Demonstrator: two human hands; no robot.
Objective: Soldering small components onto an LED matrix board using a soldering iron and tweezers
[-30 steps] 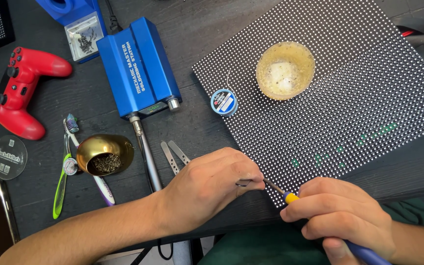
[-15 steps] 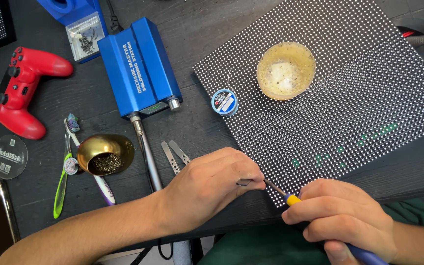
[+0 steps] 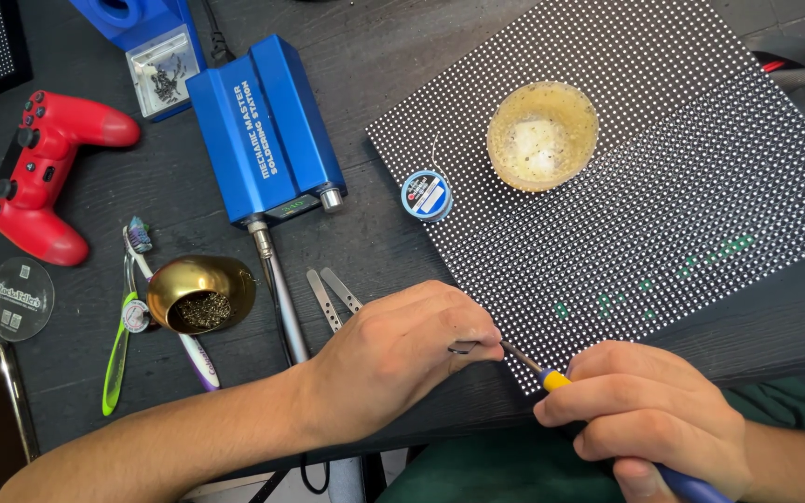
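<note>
The LED panel [image 3: 663, 158] lies on the right of the dark table [image 3: 188, 214], with a round yellowish bowl [image 3: 542, 136] on it. The left hand [image 3: 393, 359] rests at the panel's near left corner, its fingers curled and pinching tweezers [image 3: 464, 346] between thumb and forefinger. The right hand [image 3: 654, 419] is closed around the soldering iron [image 3: 552, 377], near the body. The iron's thin tip touches the tweezers' end, just beside the left fingertips [image 3: 488, 345].
</note>
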